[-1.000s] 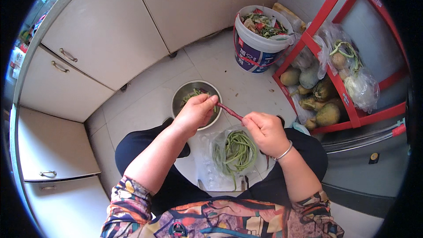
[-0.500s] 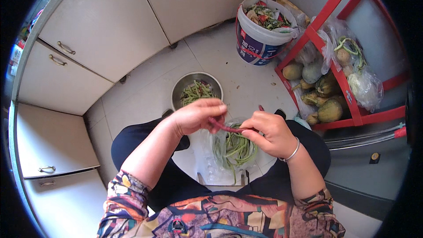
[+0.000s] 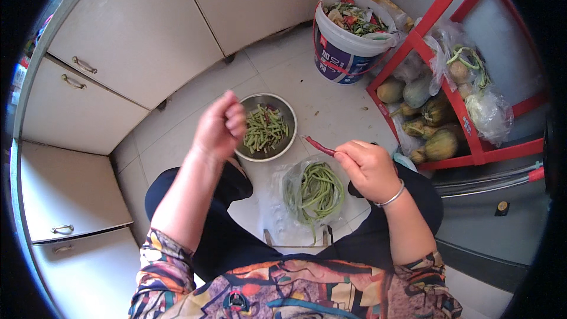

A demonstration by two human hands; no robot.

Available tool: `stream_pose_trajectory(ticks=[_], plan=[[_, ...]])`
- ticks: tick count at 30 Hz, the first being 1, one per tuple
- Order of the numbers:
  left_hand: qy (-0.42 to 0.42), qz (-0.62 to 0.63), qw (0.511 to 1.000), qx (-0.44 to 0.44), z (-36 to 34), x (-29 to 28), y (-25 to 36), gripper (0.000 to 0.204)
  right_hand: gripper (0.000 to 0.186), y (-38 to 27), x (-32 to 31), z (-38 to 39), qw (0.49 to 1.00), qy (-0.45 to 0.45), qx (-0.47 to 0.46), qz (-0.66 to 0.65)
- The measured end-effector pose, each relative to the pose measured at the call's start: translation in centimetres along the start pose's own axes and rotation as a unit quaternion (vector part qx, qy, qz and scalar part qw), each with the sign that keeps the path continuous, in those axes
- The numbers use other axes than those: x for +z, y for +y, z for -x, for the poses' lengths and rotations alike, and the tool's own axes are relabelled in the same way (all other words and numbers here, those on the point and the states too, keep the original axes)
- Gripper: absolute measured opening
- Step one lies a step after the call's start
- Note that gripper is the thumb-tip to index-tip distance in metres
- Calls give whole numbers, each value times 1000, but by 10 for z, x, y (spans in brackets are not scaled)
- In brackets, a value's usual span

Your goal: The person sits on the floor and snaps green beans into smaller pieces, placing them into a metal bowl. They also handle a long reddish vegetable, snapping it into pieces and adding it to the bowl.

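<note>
Since the last frame, the left hand [image 3: 220,127] is being carried off the purple long bean [image 3: 319,145] toward the steel bowl's [image 3: 284,107] left side; its fingers are being kept curled, blurred, and whether anything is being gripped can't be told. The bean's remaining length is being pinched by the right hand [image 3: 369,171], thumb against fingers, tip being pointed toward the bowl. Cut bean pieces [image 3: 264,129] are being held in the bowl; whole green long beans [image 3: 322,192] are being kept nearer the body, in a clear plastic bag [image 3: 277,198].
</note>
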State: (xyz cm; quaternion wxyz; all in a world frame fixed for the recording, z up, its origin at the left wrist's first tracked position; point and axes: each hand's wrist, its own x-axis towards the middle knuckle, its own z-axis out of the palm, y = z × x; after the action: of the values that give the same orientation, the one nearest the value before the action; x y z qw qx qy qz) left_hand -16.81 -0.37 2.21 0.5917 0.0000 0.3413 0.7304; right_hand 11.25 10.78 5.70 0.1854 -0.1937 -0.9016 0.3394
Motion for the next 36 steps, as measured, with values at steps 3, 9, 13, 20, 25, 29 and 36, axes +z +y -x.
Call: stream_pose_trajectory(ticks=[3, 9, 13, 20, 25, 29, 36], plan=[[8, -266, 962, 61, 2, -4, 8, 18, 13, -4, 1, -4, 996, -47, -66, -23], [-232, -422, 828, -286, 27, 17, -67, 25, 12, -2, 21, -3, 974, -147, -170, 5], [-244, -402, 814, -341, 31, 15, -73, 22, 12, 5, 21, 0, 980, -129, -147, 27], [17, -255, 956, -147, 18, 21, -54, 26, 15, 3, 16, 0, 997, -50, 11, 53], [58, -313, 947, -30, 4, 6, -37, 28, 14, 2, 15, 2, 996, -78, -48, 19], [-135, -439, 863, -209, 25, 27, -63, 25, 14, 6, 26, 2, 984, -140, -107, 34], [-137, -436, 862, -219, 31, 27, -68, 17, 18, 9, 20, 1, 995, -92, 1, 27]])
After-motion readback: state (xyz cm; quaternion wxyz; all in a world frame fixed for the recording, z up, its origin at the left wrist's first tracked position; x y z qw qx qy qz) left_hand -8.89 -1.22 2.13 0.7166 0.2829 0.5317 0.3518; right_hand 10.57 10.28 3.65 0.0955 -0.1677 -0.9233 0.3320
